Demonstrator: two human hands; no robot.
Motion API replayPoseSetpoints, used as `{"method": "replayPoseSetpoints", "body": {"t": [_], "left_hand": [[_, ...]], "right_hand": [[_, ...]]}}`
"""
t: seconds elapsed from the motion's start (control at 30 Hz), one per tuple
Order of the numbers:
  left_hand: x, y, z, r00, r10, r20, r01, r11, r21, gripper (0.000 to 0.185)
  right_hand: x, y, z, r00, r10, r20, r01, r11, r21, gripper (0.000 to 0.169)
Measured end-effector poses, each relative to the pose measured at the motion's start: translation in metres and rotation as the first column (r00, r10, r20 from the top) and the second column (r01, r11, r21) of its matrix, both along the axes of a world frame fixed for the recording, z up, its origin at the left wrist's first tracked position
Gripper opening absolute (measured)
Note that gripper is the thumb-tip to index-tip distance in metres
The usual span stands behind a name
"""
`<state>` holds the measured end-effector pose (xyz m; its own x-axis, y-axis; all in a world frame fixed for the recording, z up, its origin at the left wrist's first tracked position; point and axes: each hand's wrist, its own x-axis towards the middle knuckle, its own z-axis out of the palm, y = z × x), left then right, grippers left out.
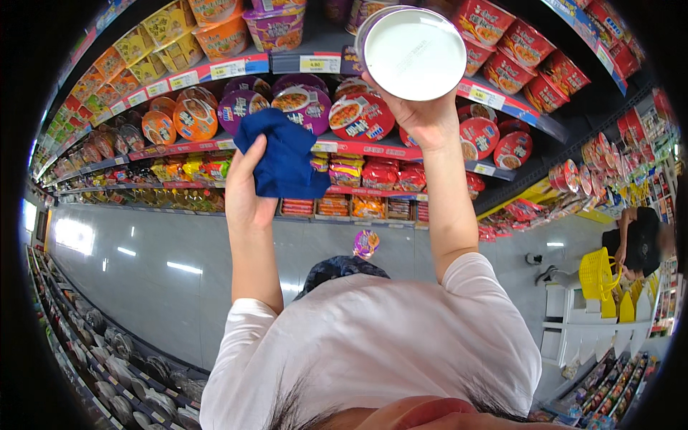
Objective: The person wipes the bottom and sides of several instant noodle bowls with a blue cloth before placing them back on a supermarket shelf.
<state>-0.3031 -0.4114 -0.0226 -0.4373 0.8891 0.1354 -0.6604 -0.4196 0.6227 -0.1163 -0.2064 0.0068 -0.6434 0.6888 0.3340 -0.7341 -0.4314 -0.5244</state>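
Note:
In my left hand (248, 188) is a folded dark blue cloth (285, 156), pinched under the thumb in front of the middle shelf. Raised to the upper shelf, my right hand (424, 115) grips a round instant noodle tub (414, 54), its white underside turned towards me. Purple noodle cups (275, 27) stand on the upper shelf left of the held tub, and red noodle tubs (484, 24) are stacked to its right. Behind the cloth, purple noodle bowls (303, 105) lean on the shelf below, beside a red noodle bowl (361, 117).
A shelf edge with price tags (320, 64) runs across in front of me. Lower down are bagged noodles (380, 174). One purple noodle tub (366, 244) is on the grey floor near my feet. At the right, a person (642, 242) carries a yellow basket (594, 274).

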Motion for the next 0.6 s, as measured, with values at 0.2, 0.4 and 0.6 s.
{"method": "replayPoseSetpoints", "body": {"t": [0.2, 0.4, 0.6], "left_hand": [[0.024, 0.013, 0.039, 0.948, 0.237, -0.213, -0.209, 0.967, 0.145, 0.034], [0.062, 0.042, 0.062, -0.274, 0.784, -0.556, -0.345, 0.46, 0.818, 0.048], [0.099, 0.058, 0.029, -0.257, 0.73, -0.633, -0.104, 0.63, 0.77, 0.054]], "right_hand": [[0.023, -0.047, -0.022, 0.996, 0.016, 0.083, -0.006, 0.993, -0.119, 0.075], [0.028, -0.079, -0.023, 0.945, -0.099, 0.313, 0.118, 0.992, -0.044, 0.071], [0.026, -0.085, -0.035, 0.929, -0.131, 0.345, 0.184, 0.975, -0.126, 0.066]]}}
